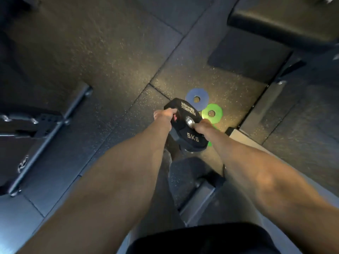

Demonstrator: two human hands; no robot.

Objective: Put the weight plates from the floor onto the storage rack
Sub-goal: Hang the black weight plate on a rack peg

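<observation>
Head view: a black 5 kg weight plate (185, 123) is held in both hands above the floor, tilted, with its steel centre hole uppermost. The left hand (164, 114) is closed on the plate's left edge, its fingers (173, 111) curled into a grip slot. The right hand (200, 127) is clamped on the right side, just beside the hub, its fingers wrapped under the rim and mostly hidden.

The lifting step is judged to be in hand: this plate is off the floor but not yet on any rack. Two smaller plates remain lying flat on the floor just beyond it, a blue plate (197, 96) and a green plate (212, 113), which touch or slightly overlap. Another green edge shows beneath the held plate; what it belongs to cannot be told.

No storage rack can be identified with certainty, so the next move is judged to call for the plate being carried to a peg and its hole lined up before being slid on.

The floor (113, 57) is of dark speckled rubber tiles, dimly lit. A padded black bench (286, 21) is seen at upper right, and dark metal machine frames (47, 129) at left.
</observation>
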